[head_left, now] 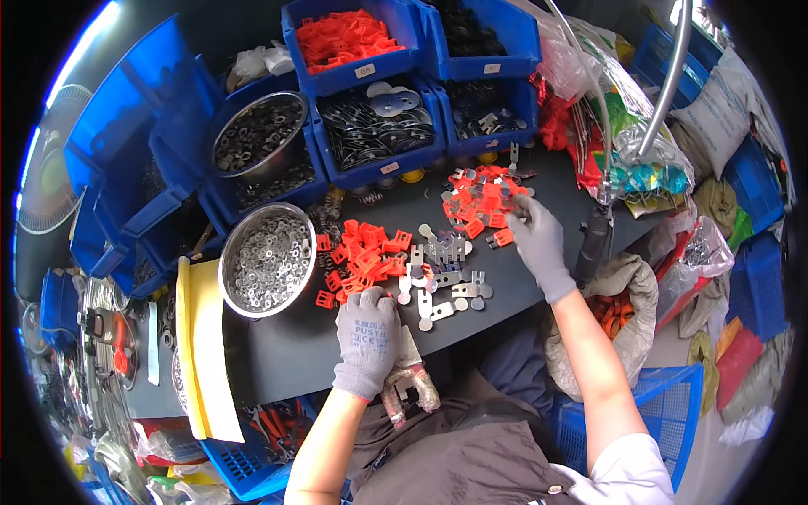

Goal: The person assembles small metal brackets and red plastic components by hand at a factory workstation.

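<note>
Grey gloves [543, 248] with dark print [370, 332] on the left one, white sleeve [631, 465], brownish-grey apron [463, 465], round button [555, 489]

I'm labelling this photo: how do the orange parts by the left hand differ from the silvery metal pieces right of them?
The orange parts are bright orange; the metal pieces are silvery grey. The orange parts look chunky and squarish; the metal pieces look flat, some with rounded ends. The orange parts lie nearer the steel bowl than the metal pieces. Both lie loose on the table.

Washers [269, 263] lie in a bowl [223, 276] left of clips [367, 259].
</note>
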A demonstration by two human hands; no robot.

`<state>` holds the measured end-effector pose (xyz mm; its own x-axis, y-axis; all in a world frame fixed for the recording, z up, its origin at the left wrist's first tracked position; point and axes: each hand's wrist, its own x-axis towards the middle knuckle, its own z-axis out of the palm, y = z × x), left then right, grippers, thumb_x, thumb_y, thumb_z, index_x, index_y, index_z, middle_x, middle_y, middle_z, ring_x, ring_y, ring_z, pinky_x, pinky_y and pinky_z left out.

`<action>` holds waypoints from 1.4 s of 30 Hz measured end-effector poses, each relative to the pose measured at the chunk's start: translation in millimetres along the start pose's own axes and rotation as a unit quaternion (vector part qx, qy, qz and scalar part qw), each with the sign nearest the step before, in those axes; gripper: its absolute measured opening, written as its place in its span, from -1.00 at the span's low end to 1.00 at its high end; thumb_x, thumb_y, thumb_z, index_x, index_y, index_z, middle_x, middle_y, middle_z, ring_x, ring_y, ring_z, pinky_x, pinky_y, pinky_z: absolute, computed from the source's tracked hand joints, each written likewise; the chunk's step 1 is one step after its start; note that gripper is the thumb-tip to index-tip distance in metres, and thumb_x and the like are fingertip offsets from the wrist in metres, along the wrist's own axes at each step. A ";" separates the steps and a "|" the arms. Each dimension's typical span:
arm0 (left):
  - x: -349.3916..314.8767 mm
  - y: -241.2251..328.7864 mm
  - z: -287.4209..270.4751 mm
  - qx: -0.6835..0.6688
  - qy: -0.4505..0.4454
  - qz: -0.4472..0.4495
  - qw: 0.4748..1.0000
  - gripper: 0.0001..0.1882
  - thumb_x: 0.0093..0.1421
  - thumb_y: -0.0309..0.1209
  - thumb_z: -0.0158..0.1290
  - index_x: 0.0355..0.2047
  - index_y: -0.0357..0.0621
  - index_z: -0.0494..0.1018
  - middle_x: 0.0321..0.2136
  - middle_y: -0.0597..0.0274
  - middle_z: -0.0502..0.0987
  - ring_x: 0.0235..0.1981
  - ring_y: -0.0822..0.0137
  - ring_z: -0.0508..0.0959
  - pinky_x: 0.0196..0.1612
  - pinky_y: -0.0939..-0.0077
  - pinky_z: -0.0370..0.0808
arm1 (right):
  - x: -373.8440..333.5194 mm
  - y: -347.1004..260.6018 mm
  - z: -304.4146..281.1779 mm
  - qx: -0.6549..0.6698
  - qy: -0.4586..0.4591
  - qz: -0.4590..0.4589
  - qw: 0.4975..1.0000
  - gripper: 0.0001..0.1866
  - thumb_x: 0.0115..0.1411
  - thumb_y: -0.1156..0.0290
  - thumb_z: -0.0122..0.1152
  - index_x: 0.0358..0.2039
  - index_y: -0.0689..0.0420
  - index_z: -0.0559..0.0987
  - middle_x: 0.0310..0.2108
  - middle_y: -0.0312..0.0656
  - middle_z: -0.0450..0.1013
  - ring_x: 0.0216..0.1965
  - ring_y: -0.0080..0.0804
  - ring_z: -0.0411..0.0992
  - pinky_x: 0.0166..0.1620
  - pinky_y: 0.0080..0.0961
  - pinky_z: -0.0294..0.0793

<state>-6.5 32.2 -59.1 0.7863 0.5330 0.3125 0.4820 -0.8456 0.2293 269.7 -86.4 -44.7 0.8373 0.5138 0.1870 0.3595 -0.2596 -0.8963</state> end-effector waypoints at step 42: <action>-17.5 45.9 -61.0 -0.640 -0.091 -0.198 0.737 -0.68 0.12 -0.48 0.21 -0.10 -0.25 0.49 -0.26 0.26 0.56 -0.26 0.41 0.58 -0.29 0.53 0.51 | -117.1 -73.9 -5.6 0.280 -0.326 0.240 0.871 -0.79 0.10 0.41 0.34 -0.50 0.22 0.50 -0.61 -0.20 0.48 -0.68 -0.56 0.43 -0.60 -0.63 0.41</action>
<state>-21.7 -14.2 2.2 0.7775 0.6184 -0.1142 0.0201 0.1571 0.9874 147.4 -131.9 1.9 0.3584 0.8584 -0.3671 -0.3763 -0.2271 -0.8983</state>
